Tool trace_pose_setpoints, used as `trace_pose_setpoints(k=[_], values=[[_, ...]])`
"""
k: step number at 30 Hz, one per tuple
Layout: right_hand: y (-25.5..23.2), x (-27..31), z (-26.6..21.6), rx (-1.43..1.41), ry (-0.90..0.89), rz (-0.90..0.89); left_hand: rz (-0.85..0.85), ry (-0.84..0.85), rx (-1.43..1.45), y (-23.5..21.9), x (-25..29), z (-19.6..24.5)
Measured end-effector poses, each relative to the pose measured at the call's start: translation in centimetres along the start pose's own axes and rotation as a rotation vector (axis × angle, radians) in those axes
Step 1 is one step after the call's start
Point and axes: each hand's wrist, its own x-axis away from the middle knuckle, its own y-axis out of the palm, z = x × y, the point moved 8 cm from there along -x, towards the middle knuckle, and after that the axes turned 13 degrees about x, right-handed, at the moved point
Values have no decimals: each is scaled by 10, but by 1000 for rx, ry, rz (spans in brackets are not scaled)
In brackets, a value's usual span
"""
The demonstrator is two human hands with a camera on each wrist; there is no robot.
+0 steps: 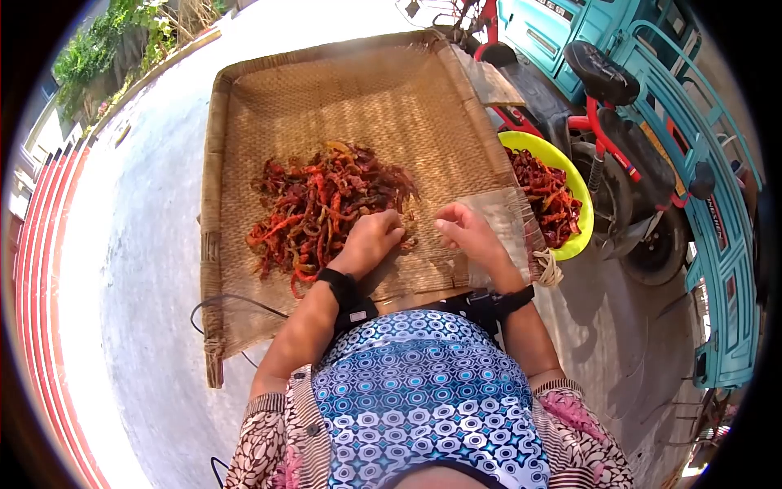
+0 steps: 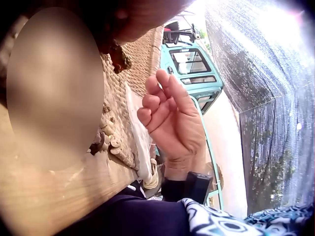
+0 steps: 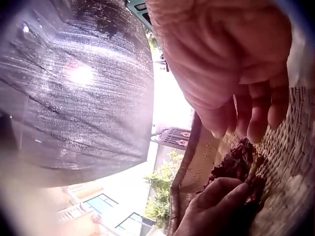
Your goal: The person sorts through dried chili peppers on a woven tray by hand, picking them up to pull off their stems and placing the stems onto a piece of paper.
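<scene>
Dried red peppers (image 1: 314, 204) lie in a loose pile on the woven tray (image 1: 366, 98). My left hand (image 1: 375, 239) is at the pile's right edge, its thumb and fingers curled together; the left wrist view shows a dark dried pepper (image 2: 119, 60) at its fingertips, mostly covered by the hand. In the right wrist view, the left hand (image 3: 211, 209) is beside the peppers (image 3: 236, 164). My right hand (image 1: 474, 236) hovers over the tray's near right part, apart from the left. Seen from the left wrist, the right hand (image 2: 172, 115) has loosely bent fingers and holds nothing.
A yellow-green basin (image 1: 582, 200) of red peppers stands against the tray's right side. Beyond it are a red-framed scooter (image 1: 607, 147) and a turquoise vehicle (image 1: 725, 244). A dark cable (image 1: 236, 297) crosses the tray's near left corner. Red-edged steps (image 1: 49, 285) run along the left.
</scene>
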Motion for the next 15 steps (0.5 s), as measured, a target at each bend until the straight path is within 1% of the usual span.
trace_pose_setpoints(k=[1, 4, 5, 8, 11, 12, 14, 15], values=[[12, -2, -6, 169, -36, 1, -7, -11, 65, -1, 1, 0], [20, -2, -29, 427, -241, 115, -18, -42, 230, -2, 2, -2], [21, -1, -31, 387, -215, 101, -19, -50, 262, 0, 1, -4], [26, -5, -22, 467, -133, -9, -23, -70, 350, 3, 2, -11], [20, 2, -22, 258, -108, -21, -6, -88, 418, 2, 3, -8], [12, 3, -17, 201, -64, 13, 3, -93, 436, 1, 3, -5], [-9, 3, -5, 89, 20, 79, 17, -132, 359, -2, 4, -3], [-26, 0, 6, -11, -7, 143, 23, -151, 320, -3, 4, -4]])
